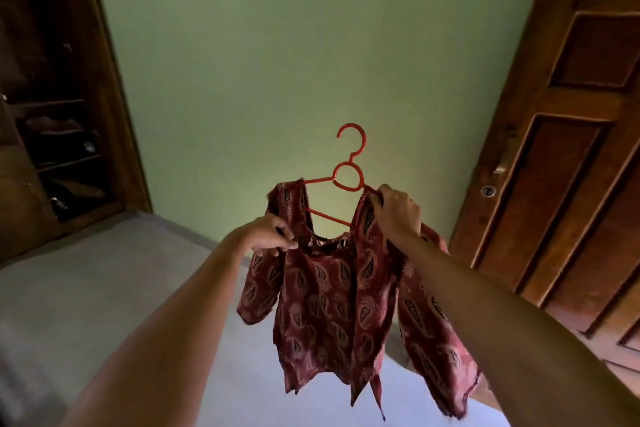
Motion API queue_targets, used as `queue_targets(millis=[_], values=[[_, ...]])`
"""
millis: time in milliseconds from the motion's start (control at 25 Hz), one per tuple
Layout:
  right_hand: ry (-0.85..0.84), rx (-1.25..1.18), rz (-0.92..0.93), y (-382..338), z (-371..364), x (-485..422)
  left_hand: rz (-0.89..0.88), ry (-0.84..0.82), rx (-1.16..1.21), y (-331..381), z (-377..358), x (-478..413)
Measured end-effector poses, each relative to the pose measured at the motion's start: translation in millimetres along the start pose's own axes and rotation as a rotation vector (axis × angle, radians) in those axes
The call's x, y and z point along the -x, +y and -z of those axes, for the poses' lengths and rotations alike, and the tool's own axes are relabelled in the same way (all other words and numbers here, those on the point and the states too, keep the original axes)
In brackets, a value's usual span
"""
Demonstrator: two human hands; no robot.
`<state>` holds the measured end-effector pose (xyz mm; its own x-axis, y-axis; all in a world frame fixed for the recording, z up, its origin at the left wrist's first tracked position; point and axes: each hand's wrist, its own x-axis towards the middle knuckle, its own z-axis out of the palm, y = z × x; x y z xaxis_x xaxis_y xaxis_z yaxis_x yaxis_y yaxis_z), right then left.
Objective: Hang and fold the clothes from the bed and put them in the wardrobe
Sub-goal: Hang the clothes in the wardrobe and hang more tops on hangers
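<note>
- Green wall (311, 45) is seen straight ahead, behind everything held.
- Wooden panelled door (571, 149) is seen at right; open wardrobe (52, 114) with dark shelves at left, well apart from both hands.
- Maroon paisley blouse (329, 305) is held up mid-air, draped on red hanger (348, 177), hook upward.
- Left hand (270, 232) is pinched on the neckline; right hand (394, 211) is curled round the blouse shoulder at the hanger's end.
</note>
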<state>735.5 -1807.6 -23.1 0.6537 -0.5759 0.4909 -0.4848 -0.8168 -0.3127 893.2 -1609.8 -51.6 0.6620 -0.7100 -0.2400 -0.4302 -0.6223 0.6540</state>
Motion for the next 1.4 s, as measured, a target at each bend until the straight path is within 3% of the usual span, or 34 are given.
queue_targets(millis=[680, 1040, 1400], values=[[-0.059, -0.198, 0.222, -257.2, -304.9, -333.3, 0.187, 0.204, 0.049, -212.9, 290.9, -269.5], [-0.138, -0.310, 0.404, -431.9, -458.8, -511.4, 0.270, 0.356, 0.158, -341.6, 471.4, -402.1], [-0.151, -0.364, 0.524, -612.7, -604.9, -628.9, 0.332, 0.422, 0.076, -507.7, 633.0, -508.4]])
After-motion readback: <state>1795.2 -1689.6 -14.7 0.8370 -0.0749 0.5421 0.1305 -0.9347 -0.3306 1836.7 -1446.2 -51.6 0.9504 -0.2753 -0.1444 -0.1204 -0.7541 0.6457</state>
